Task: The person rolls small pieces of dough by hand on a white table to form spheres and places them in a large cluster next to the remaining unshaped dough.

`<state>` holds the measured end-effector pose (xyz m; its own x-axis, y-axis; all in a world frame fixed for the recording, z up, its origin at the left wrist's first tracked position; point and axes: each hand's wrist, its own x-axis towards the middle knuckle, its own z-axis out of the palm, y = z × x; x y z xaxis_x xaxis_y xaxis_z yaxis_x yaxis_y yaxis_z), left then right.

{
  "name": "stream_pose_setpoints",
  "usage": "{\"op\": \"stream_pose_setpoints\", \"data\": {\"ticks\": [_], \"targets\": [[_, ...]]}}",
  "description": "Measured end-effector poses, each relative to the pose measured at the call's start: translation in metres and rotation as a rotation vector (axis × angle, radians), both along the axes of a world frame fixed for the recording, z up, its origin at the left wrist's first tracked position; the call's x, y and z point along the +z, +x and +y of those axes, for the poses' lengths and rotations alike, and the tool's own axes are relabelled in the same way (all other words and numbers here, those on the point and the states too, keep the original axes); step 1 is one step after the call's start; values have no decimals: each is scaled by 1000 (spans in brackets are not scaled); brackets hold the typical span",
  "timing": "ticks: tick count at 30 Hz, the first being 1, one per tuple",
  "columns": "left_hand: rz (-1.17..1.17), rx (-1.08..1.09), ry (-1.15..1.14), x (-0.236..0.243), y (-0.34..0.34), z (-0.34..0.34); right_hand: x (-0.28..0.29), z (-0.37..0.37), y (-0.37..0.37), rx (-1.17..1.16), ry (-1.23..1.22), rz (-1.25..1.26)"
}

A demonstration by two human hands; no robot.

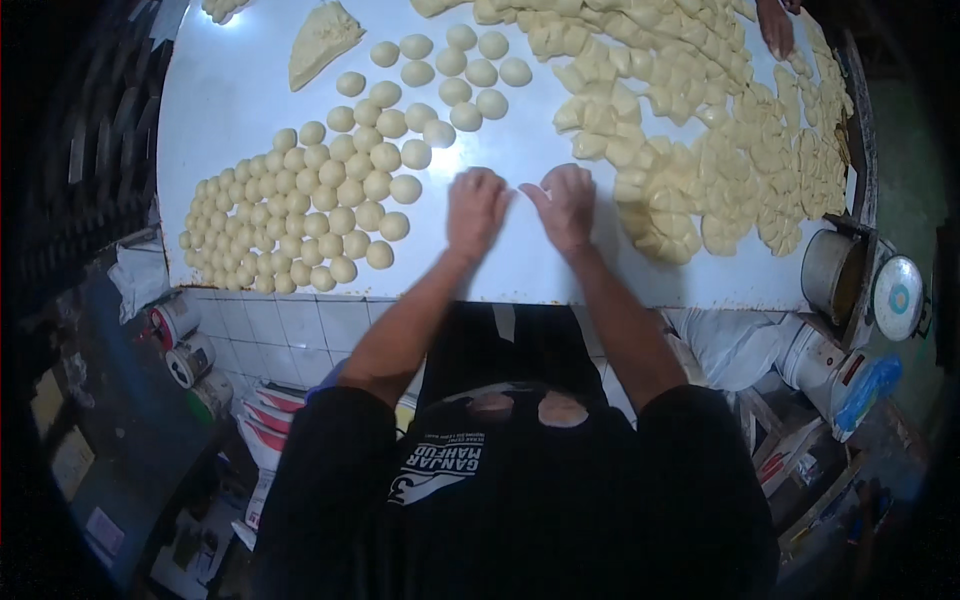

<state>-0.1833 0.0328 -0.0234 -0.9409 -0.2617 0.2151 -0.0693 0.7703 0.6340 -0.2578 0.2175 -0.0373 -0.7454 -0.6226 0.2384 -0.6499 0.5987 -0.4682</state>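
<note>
My left hand (478,205) rests palm down on the white tabletop (520,260), its fingers curled; whatever is under it is hidden. My right hand (565,205) is also palm down, fingers curled and thumb reaching toward the left one, with its palm hidden. The two hands are a little apart. Many smooth pale dough balls (330,170) lie in rows left of my hands, with looser ones beyond. A wedge-shaped lump of dough (320,45) sits at the far left. To my right spreads a mass of cut, irregular yellow dough pieces (700,180).
A co-worker's hand (777,30) touches dough at the back right. A metal pot (830,270) and a round lid (897,298) stand past the table's right corner. Buckets (178,325) and white sacks (720,340) are below the table, near tiles.
</note>
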Motion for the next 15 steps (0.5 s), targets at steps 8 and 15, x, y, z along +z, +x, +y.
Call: {"op": "stream_pose_setpoints", "data": {"ticks": [8,15], "targets": [[7,-27,-138,-1,21,-31,14,19,-19,135,103,33],[25,-167,-74,-18,90,-25,3,55,7,268,-87,35]]}}
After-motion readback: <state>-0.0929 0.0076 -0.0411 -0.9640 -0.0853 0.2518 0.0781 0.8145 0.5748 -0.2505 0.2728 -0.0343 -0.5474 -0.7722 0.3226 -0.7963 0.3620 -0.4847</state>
